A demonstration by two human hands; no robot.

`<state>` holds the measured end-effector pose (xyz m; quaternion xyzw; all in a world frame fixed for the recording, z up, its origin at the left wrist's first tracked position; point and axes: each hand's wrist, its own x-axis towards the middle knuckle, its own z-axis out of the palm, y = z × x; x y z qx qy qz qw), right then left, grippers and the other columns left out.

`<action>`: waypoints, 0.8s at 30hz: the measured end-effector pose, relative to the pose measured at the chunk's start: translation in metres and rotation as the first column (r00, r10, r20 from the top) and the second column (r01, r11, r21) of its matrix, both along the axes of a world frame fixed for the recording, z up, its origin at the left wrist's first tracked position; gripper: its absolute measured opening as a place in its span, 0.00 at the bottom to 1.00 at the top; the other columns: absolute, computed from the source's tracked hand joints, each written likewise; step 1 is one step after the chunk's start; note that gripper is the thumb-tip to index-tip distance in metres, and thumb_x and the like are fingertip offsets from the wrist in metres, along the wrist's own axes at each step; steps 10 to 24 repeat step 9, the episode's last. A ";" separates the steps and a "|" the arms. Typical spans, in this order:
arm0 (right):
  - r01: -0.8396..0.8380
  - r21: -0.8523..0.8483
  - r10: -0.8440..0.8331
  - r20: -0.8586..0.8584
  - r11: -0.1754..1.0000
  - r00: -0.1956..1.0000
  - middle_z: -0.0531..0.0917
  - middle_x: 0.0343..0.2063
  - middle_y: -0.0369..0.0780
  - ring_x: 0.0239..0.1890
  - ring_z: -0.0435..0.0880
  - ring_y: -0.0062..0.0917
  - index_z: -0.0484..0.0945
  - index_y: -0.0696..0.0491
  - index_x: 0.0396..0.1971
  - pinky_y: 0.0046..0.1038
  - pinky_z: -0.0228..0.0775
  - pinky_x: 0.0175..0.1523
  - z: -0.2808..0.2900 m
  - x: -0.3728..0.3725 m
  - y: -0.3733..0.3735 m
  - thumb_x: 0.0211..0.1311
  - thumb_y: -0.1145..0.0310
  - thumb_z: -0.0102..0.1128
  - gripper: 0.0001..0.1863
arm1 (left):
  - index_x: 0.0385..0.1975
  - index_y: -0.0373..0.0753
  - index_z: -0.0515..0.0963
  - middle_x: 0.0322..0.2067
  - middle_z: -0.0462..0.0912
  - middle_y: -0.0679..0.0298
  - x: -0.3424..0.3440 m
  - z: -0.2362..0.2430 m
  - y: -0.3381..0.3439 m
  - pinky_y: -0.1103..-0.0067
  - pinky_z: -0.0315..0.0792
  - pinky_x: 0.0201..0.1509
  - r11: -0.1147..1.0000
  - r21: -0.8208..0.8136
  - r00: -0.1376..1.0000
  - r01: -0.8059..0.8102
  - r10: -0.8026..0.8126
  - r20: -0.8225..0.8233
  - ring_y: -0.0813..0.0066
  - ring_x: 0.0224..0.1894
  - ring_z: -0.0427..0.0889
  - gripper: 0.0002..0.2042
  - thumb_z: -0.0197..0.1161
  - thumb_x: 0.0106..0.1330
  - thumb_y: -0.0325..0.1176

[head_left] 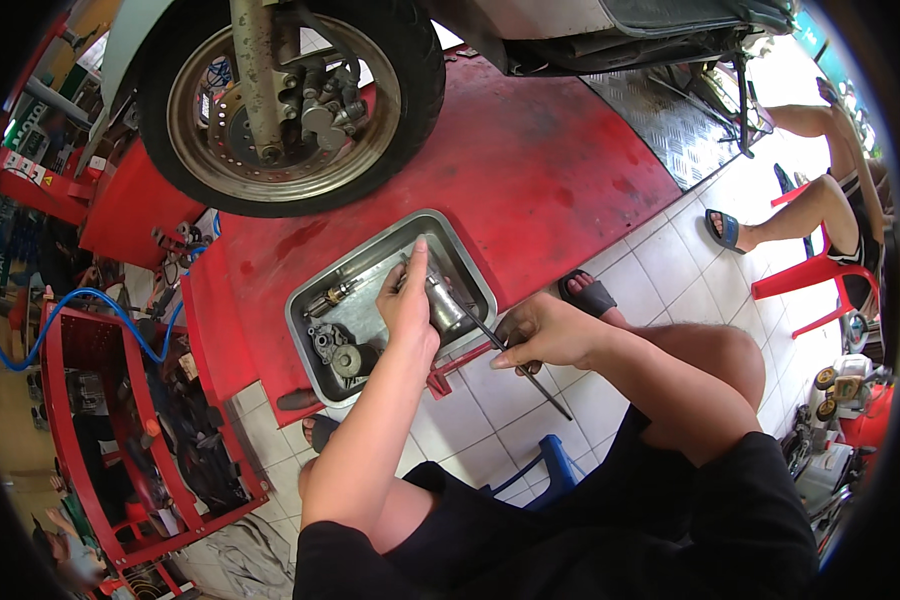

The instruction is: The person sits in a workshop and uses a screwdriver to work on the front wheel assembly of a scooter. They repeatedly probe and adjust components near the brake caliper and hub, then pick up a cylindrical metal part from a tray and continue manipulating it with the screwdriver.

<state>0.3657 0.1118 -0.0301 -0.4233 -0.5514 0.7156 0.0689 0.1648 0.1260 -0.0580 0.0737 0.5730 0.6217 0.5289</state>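
Note:
My left hand (407, 305) is closed round a shiny metal cylinder-shaped part (444, 308), held over the right side of a steel tray (305, 372). My right hand (542, 333) pinches a long thin dark rod (551, 399). The rod slants from the part's near end down to the right, and I cannot tell whether its tip goes inside. Lying in the tray are a slim metal piece with a brassy section (332, 297) and a round grey metal part (348, 361), among other small parts.
The tray rests on a red lift platform (530, 150), below a motorbike's front wheel (410, 130). A red tool cart (120, 540) stands left, with a blue hose (80, 292) above it. A blue stool (558, 470) is beneath me. Another person's leg (785, 215) shows at right.

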 end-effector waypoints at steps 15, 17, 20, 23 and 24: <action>0.157 0.206 -0.167 0.032 0.966 0.985 0.86 0.27 0.43 0.27 0.85 0.28 0.82 0.65 0.42 0.29 0.76 0.35 0.005 -0.003 -0.002 0.63 0.70 0.63 0.13 | 0.37 0.39 0.77 0.30 0.81 0.63 -0.005 0.004 -0.003 0.68 0.81 0.34 0.998 -0.002 0.987 0.064 -0.063 0.149 0.69 0.29 0.82 0.21 0.76 0.59 0.48; 0.157 0.206 -0.167 0.032 0.966 0.985 0.86 0.27 0.43 0.27 0.85 0.28 0.82 0.65 0.42 0.29 0.76 0.35 0.005 -0.003 -0.002 0.63 0.70 0.63 0.13 | 0.37 0.39 0.77 0.30 0.81 0.63 -0.005 0.004 -0.003 0.68 0.81 0.34 0.998 -0.002 0.987 0.064 -0.063 0.149 0.69 0.29 0.82 0.21 0.76 0.59 0.48; 0.157 0.206 -0.167 0.032 0.966 0.985 0.86 0.27 0.43 0.27 0.85 0.28 0.82 0.65 0.42 0.29 0.76 0.35 0.005 -0.003 -0.002 0.63 0.70 0.63 0.13 | 0.37 0.39 0.77 0.30 0.81 0.63 -0.005 0.004 -0.003 0.68 0.81 0.34 0.998 -0.002 0.987 0.064 -0.063 0.149 0.69 0.29 0.82 0.21 0.76 0.59 0.48; 0.157 0.206 -0.167 0.032 0.966 0.985 0.86 0.27 0.43 0.27 0.85 0.28 0.82 0.65 0.42 0.29 0.76 0.35 0.005 -0.003 -0.002 0.63 0.70 0.63 0.13 | 0.37 0.39 0.77 0.30 0.81 0.63 -0.005 0.004 -0.003 0.68 0.81 0.34 0.998 -0.002 0.987 0.064 -0.063 0.149 0.69 0.29 0.82 0.21 0.76 0.59 0.48; 0.157 0.206 -0.167 0.032 0.966 0.985 0.86 0.27 0.43 0.27 0.85 0.28 0.82 0.65 0.42 0.29 0.76 0.35 0.005 -0.003 -0.002 0.63 0.70 0.63 0.13 | 0.37 0.39 0.77 0.30 0.81 0.63 -0.005 0.004 -0.003 0.68 0.81 0.34 0.998 -0.002 0.987 0.064 -0.063 0.149 0.69 0.29 0.82 0.21 0.76 0.59 0.48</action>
